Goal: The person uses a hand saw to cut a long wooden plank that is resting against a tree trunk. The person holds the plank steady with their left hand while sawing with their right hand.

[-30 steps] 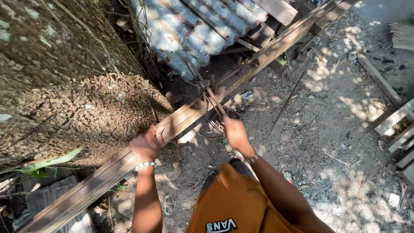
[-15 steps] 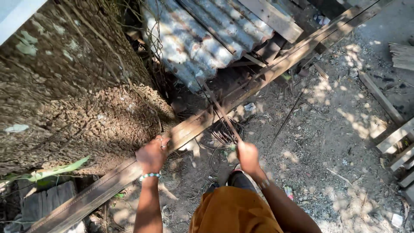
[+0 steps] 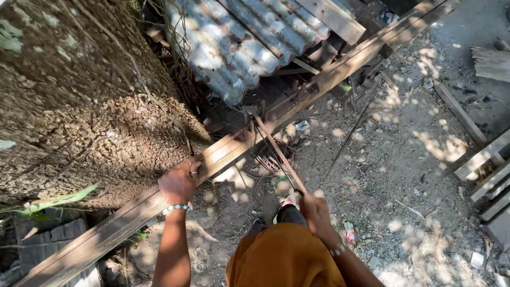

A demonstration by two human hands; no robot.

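Observation:
My left hand (image 3: 179,183) rests on a long wooden beam (image 3: 340,69) that runs diagonally from lower left to upper right, its fingers curled over the beam's top edge. My right hand (image 3: 314,208) is closed around the near end of a thin rusty metal rod (image 3: 277,151). The rod slants up and left, and its far end meets the beam close to a tangle of rusty wire (image 3: 271,159) on the ground. My orange-clad leg and a shoe (image 3: 287,203) show below the hands.
A large rough tree trunk (image 3: 79,106) fills the left. Rusty corrugated metal sheets (image 3: 239,37) lean behind the beam. Loose planks (image 3: 489,159) lie at the right on dirt ground strewn with litter and sticks.
My right hand has drawn back from the beam toward my body, now gripping the rod lower down. My left hand has stayed on the beam. The camera has tilted slightly.

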